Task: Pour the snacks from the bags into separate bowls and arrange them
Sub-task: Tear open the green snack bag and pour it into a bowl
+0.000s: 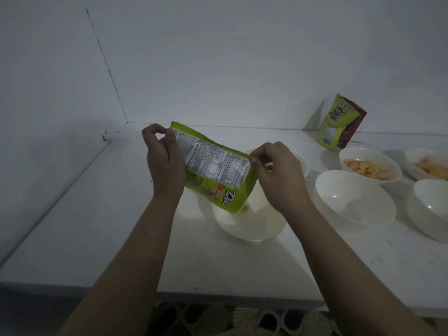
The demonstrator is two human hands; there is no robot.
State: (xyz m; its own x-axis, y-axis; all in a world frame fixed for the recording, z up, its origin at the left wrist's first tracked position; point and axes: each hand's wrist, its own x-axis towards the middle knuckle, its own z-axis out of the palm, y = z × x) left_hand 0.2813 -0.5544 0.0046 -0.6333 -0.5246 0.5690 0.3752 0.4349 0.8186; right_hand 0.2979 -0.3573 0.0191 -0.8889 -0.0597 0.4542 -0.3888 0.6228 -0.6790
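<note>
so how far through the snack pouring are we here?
Done: two bowls at right, one and one at the frame edge, already hold orange snacks. In hand: left hand and right hand pinch the upturned green bag, tipping pieces into the front bowl. Left: two white bowls look empty, and another bag stands by the wall.

Both forearms are bare to the frame's edge, and the left hand (pixel 164 161) and right hand (pixel 278 175) wear nothing.
</note>
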